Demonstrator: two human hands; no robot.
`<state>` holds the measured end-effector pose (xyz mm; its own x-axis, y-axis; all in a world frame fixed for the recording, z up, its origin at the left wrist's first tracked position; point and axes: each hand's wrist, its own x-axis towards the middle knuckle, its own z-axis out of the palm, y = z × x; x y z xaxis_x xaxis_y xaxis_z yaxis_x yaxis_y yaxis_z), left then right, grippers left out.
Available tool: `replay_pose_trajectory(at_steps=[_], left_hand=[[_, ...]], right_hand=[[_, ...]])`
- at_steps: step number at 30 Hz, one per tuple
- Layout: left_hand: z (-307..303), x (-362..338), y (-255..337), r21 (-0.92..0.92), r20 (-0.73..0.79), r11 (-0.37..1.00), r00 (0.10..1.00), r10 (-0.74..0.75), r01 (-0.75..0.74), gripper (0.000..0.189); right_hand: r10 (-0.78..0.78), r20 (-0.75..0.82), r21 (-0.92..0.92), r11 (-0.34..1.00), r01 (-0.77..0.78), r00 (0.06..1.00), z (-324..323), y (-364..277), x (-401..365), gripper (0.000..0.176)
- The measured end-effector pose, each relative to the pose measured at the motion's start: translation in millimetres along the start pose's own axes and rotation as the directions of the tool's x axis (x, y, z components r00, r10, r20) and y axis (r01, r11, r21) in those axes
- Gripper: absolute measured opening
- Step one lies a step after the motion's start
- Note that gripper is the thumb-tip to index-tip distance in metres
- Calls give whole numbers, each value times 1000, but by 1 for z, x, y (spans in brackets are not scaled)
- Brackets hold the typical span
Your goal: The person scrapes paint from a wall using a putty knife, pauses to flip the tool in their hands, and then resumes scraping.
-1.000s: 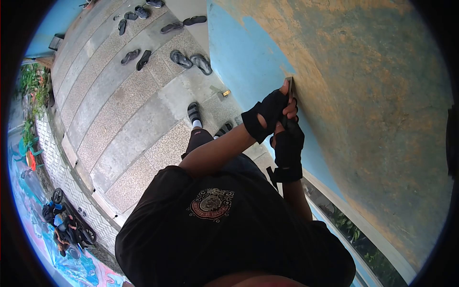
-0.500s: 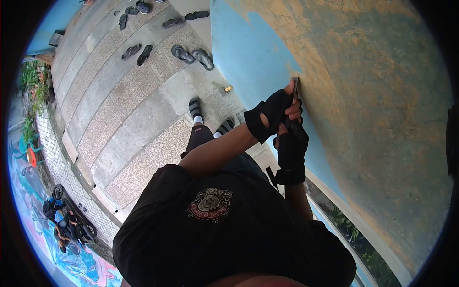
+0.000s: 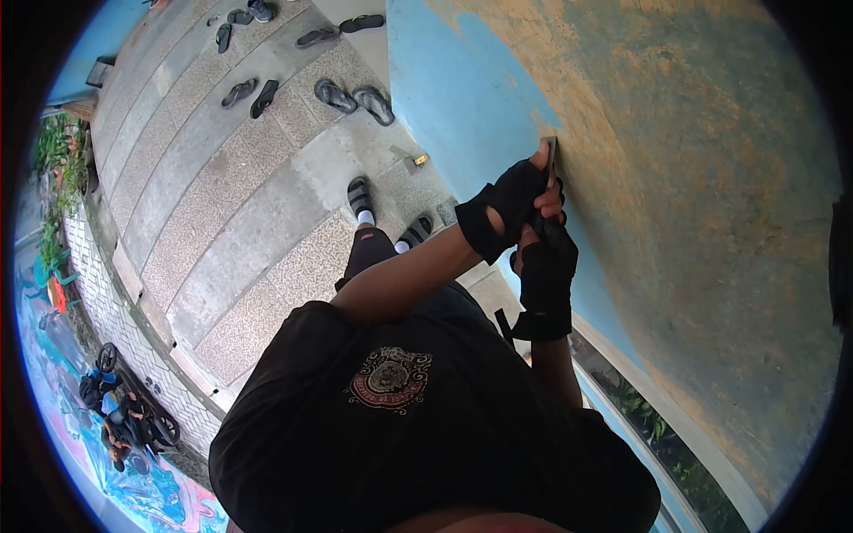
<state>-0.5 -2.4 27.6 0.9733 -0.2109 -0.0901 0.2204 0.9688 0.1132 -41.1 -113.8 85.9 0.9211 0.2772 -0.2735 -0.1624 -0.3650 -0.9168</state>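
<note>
My left hand (image 3: 508,206), in a black fingerless glove, is closed around the upper part of a thin flat scraper (image 3: 552,160), its thumb stretched along the blade. Just below it, my right hand (image 3: 546,275), gloved the same way, is wrapped round the lower part, mostly hiding the handle. The tip of the blade meets the wall (image 3: 693,178), whose surface is patchy tan and grey-green, near the border with a light blue painted area (image 3: 453,80).
Several sandals (image 3: 336,96) lie on the tiled floor (image 3: 258,195) at the upper left. A small yellow item (image 3: 420,161) is near the wall base. My sandalled feet (image 3: 360,200) are below me. A motorcycle (image 3: 129,409) and plants (image 3: 58,151) are far left.
Both hands and the scraper have shifted very slightly, with the blade tip a little higher in the view. The floor and sandals have moved slightly left and up in the frame.
</note>
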Motion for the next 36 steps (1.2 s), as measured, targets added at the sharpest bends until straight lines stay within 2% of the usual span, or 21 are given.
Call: replay_pose_trajectory(at_steps=[1, 3, 5, 6, 7, 9, 11, 12, 13, 15, 16, 18, 19, 21, 22, 24, 26, 28, 31, 33, 36], left_hand=[[-3, 3, 9, -30, -19, 999, 999, 29, -29, 49], [-6, 0, 0, -83, -51, 995, 998, 45, -49, 49], [-5, 0, 3, -47, -26, 999, 999, 21, -22, 49], [-1, -3, -2, -28, 6, 1000, 1000, 6, -6, 49], [-1, -2, 3, -20, 7, 1000, 1000, 11, -11, 49], [-2, -2, 4, -36, -20, 999, 1000, 22, -22, 49], [-4, -3, 3, -71, -54, 997, 998, 19, -22, 49], [-3, -4, 3, -51, -71, 999, 997, 5, -9, 49], [-2, -4, 3, -29, -87, 1000, 996, -7, 4, 49], [-4, -2, 1, -11, -32, 1000, 999, -14, 14, 49], [-5, -2, 4, -8, -24, 1000, 1000, -5, 5, 50], [-7, -3, 0, -20, -23, 1000, 1000, -9, 8, 50], [-6, -2, 1, -11, -44, 1000, 999, -4, 3, 50], [-6, -4, -2, 6, -66, 1000, 998, -5, 5, 50], [-7, -3, -6, 11, -62, 1000, 998, -11, 11, 50], [-9, 2, 0, 28, -53, 1000, 999, -7, 9, 50], [-13, 2, 4, -32, -77, 998, 996, 45, -48, 51], [-12, -1, -7, -40, -83, 999, 996, 16, -19, 51], [-10, 0, 0, -14, -79, 1000, 997, -11, 10, 51], [-12, -2, 4, -21, -14, 999, 999, -38, 37, 51], [-12, -3, 0, -11, -67, 1000, 998, -6, 5, 51]], right_hand=[[-2, 1, 0, 1000, 2, 1000, 4, 2, 8, 16], [-105, 29, 3, 994, 105, 994, 10, 11, 17, 17], [-92, 14, -25, 995, 93, 996, 8, 10, 11, 16], [-34, -7, -26, 999, 34, 999, 4, 4, 2, 11], [18, -27, -24, 1000, -19, 999, 3, 0, 1, 7], [16, -23, -41, 999, -17, 1000, 7, 2, 6, 8], [-118, -4, -73, 990, 117, 993, 11, 14, 13, 12], [-241, -9, -190, 953, 235, 971, 9, 17, 14, 11], [-241, -11, -187, 954, 235, 971, 6, 16, 10, 11], [1, -47, -66, 998, -4, 999, 3, 12, 1, 9], [-4, -44, -61, 998, 2, 999, 7, 15, 6, 9], [-185, -48, -103, 978, 179, 982, 10, 27, 9, 10], [-176, -51, -107, 980, 170, 983, 7, 28, 7, 10], [11, -56, 14, 1000, -10, 998, 3, 21, 3, 11], [-93, -75, -130, 988, 83, 993, 2, 17, 2, 12], [-131, -65, -73, 989, 126, 989, 6, 26, 13, 13], [-142, -60, -29, 990, 141, 988, 5, 35, 16, 14], [-204, -9, -166, 966, 200, 979, 6, 31, 17, 17], [-145, -43, -255, 958, 129, 989, 2, 33, 8, 17], [-191, -52, -218, 960, 176, 980, 11, 35, 13, 17], [-193, -65, -194, 965, 177, 979, 8, 36, 8, 16]])
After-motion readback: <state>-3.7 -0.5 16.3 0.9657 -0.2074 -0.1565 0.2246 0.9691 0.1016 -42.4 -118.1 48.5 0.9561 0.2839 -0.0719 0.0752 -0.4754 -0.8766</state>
